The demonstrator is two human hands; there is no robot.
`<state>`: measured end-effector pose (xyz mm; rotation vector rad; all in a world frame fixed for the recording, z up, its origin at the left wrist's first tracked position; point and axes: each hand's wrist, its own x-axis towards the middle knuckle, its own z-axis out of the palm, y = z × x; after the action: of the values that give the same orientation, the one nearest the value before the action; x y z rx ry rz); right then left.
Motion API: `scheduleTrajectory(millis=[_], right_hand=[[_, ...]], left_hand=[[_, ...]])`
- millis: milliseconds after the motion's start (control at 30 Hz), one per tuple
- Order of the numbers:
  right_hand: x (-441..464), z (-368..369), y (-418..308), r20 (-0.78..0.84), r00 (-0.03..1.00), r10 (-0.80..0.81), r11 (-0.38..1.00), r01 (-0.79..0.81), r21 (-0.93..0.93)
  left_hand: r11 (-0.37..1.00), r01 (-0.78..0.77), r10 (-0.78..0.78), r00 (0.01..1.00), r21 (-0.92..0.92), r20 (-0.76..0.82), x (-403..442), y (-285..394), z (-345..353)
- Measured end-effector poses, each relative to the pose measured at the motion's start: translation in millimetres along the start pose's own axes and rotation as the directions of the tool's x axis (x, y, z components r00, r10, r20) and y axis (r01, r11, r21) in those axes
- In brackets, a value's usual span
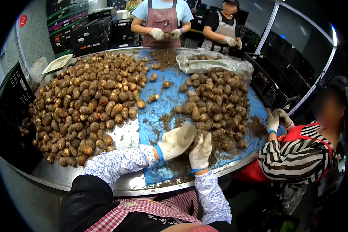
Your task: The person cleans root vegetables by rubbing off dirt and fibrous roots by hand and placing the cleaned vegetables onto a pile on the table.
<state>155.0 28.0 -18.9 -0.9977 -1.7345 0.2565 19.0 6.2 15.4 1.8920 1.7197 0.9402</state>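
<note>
My left hand (177,142), in a soiled white knit glove with a blue band at the wrist, is curled closed at the near edge of a heap of hairy taros (216,100). Close beside it, my right hand (200,151), gloved the same way, bends its fingers inward. Whatever lies between the two hands is hidden by the gloves. Loose brown root fibres (220,141) surround the fingers. Over to the left spreads a large pile of cleaner taros (89,100). A few single taros (152,98) lie on the blue sheet (152,135) between the heaps.
The metal table (123,137) has a raised rim. A clear plastic bag (205,62) lies at the back. Black crates (11,112) stand at left and right. Two aproned co-workers (164,19) work across the table; another person (294,150) is at the right.
</note>
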Motion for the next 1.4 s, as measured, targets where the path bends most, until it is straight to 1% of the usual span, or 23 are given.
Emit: scheduleTrajectory(millis=[67, 133, 200, 233, 300, 367, 400, 433, 467, 500, 567, 633, 700, 800, 867, 967, 1000, 1100, 1133, 1200, 1267, 1300, 1400], right_hand=[[-5, 13, -4, -0.128, 0.991, 0.034, 0.998, -0.027, 0.056], [9, -3, -16, 0.267, 0.919, 0.290, 0.825, -0.381, 0.416], [15, -10, -18, 0.629, 0.668, 0.398, 0.240, -0.738, 0.631], [17, -13, -20, 0.762, 0.491, 0.421, -0.087, -0.815, 0.573], [13, -8, -4, 0.806, 0.468, 0.363, -0.156, -0.822, 0.548], [14, -3, 5, 0.624, 0.683, 0.380, 0.462, -0.724, 0.511], [16, -2, 8, 0.438, 0.867, 0.236, 0.912, -0.354, 0.208], [16, -2, 11, 0.356, 0.934, -0.024, 0.963, 0.118, -0.243], [29, -11, -5, 0.331, 0.940, 0.086, 0.995, -0.067, -0.068], [41, -19, -21, 0.302, 0.933, 0.194, 0.964, -0.239, 0.120], [31, -8, 14, 0.102, 0.979, -0.178, 0.966, 0.194, -0.174], [39, -27, -5, 0.110, 0.993, 0.035, 0.998, -0.030, -0.048], [44, -37, -12, 0.081, 0.997, -0.011, 0.986, -0.003, 0.168], [44, -49, -29, 0.175, 0.983, -0.061, 0.973, 0.020, 0.229], [47, -53, -40, 0.302, 0.952, 0.047, 0.926, -0.155, 0.345], [44, -57, -41, 0.356, 0.923, 0.148, 0.772, -0.333, 0.542], [43, -60, -41, 0.354, 0.920, 0.171, 0.716, -0.363, 0.597], [34, -59, -31, 0.428, 0.878, 0.216, 0.614, -0.463, 0.639], [23, -42, -8, 0.398, 0.891, 0.217, 0.472, -0.453, 0.756], [6, -34, 27, 0.618, 0.661, 0.426, -0.018, -0.677, 0.736], [20, -60, -16, 0.579, 0.798, 0.167, 0.373, -0.595, 0.712], [23, -60, -25, 0.528, 0.801, 0.282, 0.495, -0.592, 0.636], [24, -53, -28, 0.366, 0.909, 0.199, 0.686, -0.396, 0.611]], left_hand=[[0.975, -0.150, 0.182, 0.961, 0.164, -0.208, -13, 10, -12], [0.936, -0.258, 0.307, 0.931, 0.238, -0.197, -15, 19, -30], [0.897, -0.390, 0.420, 0.899, 0.207, -0.124, -13, 16, -38], [0.882, -0.409, 0.438, 0.895, 0.236, -0.084, -12, 17, -43], [0.848, -0.446, 0.467, 0.884, 0.287, -0.006, -13, 23, -52], [0.980, -0.192, 0.194, 0.980, 0.049, -0.045, 8, 10, -24], [0.996, -0.049, 0.047, 0.999, -0.076, -0.027, 21, -9, -2], [0.936, 0.033, -0.029, 0.999, -0.351, 0.015, 16, -8, -4], [0.795, 0.118, -0.105, 0.993, -0.595, 0.056, 11, -6, -6], [0.431, 0.427, -0.252, 0.903, -0.795, 0.348, 3, 37, -50], [0.135, 0.322, -0.188, 0.937, -0.937, 0.295, 9, 30, -45], [0.164, 0.145, 0.129, 0.977, -0.976, 0.167, 9, 31, -56], [0.136, 0.057, 0.142, 0.987, -0.989, 0.077, 16, 18, -45], [0.271, 0.039, 0.155, 0.984, -0.962, 0.084, 10, 30, -44], [0.403, 0.006, 0.174, 0.981, -0.915, 0.082, 5, 28, -37], [0.360, 0.187, 0.227, 0.933, -0.914, 0.280, 5, 23, -50], [0.248, 0.197, 0.227, 0.940, -0.948, 0.255, 5, 20, -50], [0.908, 0.040, 0.076, 0.963, -0.417, 0.258, 0, 43, -67], [0.867, -0.470, 0.444, 0.879, -0.165, -0.174, -5, 30, -45], [0.915, -0.374, 0.353, 0.924, -0.154, -0.145, -11, 39, -49], [0.932, -0.341, 0.323, 0.935, -0.120, -0.145, -11, 51, -53], [0.941, -0.317, 0.301, 0.944, -0.122, -0.132, -11, 51, -50], [0.972, -0.212, 0.198, 0.972, -0.104, -0.127, -11, 42, -37]])
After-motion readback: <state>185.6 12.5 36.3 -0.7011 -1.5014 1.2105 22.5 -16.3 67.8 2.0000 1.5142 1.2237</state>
